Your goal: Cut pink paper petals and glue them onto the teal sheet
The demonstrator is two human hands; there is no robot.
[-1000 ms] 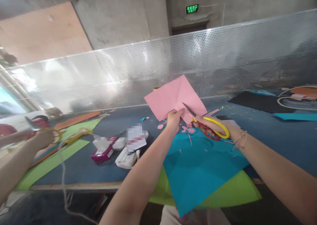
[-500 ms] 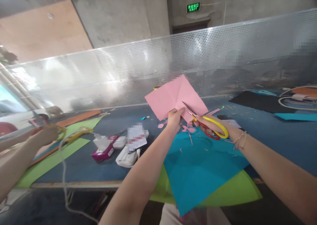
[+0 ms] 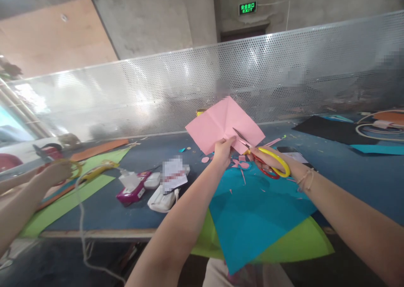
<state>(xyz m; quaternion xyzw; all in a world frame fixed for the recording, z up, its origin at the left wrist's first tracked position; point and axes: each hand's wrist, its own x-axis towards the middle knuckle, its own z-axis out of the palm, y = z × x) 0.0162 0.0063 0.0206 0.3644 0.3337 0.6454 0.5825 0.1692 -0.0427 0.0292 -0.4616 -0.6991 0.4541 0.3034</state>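
"What does the pink paper sheet (image 3: pixel 217 125) look like?"
"It's creased and held up on a corner like a diamond, with the left hand (image 3: pixel 221 151) pinching its lower edge."
"And the scissors (image 3: pixel 253 153)?"
"They have yellow and red handles, gripped in the right hand (image 3: pixel 273 160). The blades point up-left into the sheet's lower right edge."

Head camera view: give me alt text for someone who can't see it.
The left hand holds up a creased pink paper while the right hand cuts into its lower edge with scissors, above a teal sheet on a blue table.
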